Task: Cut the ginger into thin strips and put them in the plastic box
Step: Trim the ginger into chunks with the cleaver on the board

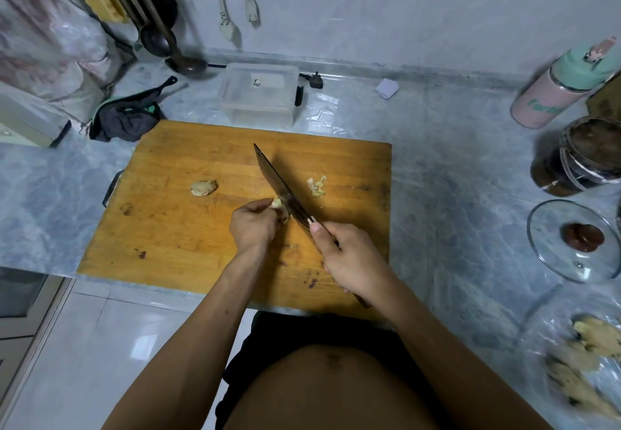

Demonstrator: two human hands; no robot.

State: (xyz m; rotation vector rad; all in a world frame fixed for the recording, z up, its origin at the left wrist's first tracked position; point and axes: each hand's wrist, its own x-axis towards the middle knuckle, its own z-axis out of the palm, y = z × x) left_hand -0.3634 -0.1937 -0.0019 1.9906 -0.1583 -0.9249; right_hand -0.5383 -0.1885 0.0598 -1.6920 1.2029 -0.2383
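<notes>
A wooden cutting board (174,228) lies on the marble counter. My left hand (252,226) pinches a small piece of ginger (279,207) against the board. My right hand (353,261) grips the handle of a dark knife (280,187), whose blade rests right beside the held ginger. A second ginger chunk (203,187) sits on the board to the left. A few cut ginger bits (317,186) lie to the right of the blade. The clear plastic box (260,93) stands open behind the board.
A dark cloth (126,117) lies at the board's back left corner. At the right stand a pink bottle (554,93), a dark jar (578,157) and a glass lid (578,241). More ginger roots (584,359) lie at the front right. Ladles (158,40) hang at the back left.
</notes>
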